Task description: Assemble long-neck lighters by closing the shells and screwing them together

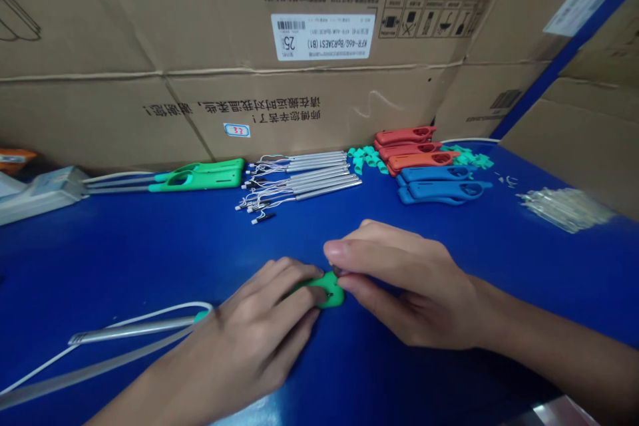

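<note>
My left hand (269, 326) is closed over a green plastic lighter casing (333, 293) and presses it against the blue table. Only the rounded end of the casing shows beyond my fingers. Thumb and forefinger of my right hand (414, 286) pinch a small dark piece (337, 271) at that end; most of it is hidden, so its kind cannot be told. Beyond my left wrist lies a silver metal tube (134, 331) with a teal collar (200, 316), alongside a white cable (154, 311) and a flat grey strip (100, 369).
Along the cardboard wall (200, 33) lie green casings with tubes (210, 175), several metal tubes with wires (319, 180), teal collars (367, 160), red casings (407, 143) and blue casings (439, 186). Clear plastic pieces (564, 208) are at right. A power strip (44, 193) sits far left.
</note>
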A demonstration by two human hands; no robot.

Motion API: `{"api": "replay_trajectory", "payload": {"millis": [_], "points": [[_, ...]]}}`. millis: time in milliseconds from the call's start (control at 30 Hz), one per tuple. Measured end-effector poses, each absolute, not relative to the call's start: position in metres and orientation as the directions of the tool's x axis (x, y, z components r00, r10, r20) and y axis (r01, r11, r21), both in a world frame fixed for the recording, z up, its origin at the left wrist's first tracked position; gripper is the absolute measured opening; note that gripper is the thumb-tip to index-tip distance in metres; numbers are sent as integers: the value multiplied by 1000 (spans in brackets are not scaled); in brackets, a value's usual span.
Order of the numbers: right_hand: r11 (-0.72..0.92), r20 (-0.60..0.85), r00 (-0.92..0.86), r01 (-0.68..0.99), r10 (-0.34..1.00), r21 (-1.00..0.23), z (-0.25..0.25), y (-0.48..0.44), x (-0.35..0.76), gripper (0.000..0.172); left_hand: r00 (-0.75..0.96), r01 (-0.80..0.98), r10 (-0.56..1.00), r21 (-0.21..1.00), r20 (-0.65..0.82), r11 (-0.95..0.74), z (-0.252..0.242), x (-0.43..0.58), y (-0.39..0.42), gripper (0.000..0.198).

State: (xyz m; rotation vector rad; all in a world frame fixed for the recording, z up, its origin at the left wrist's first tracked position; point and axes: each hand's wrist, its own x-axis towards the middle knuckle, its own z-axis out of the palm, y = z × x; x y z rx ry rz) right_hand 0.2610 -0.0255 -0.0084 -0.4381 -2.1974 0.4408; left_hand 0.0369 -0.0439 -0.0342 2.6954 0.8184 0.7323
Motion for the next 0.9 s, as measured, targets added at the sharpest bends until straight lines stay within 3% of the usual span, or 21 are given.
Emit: {"api": "replay_trajectory", "payload": {"millis": [200, 467, 900], "points": [[863, 632, -608, 202, 481, -463, -10, -27, 262, 49, 724, 456, 567, 345, 392, -820, -33, 36, -44, 27], [866, 667, -584, 141, 463, -479, -8, -26, 262, 47, 727, 446, 566, 359, 389, -820, -32, 38, -43, 29], [864, 641, -582, 288, 500, -413, -11, -27, 265, 42, 731, 459, 575, 359, 367, -813, -34, 36, -44, 30]]}}
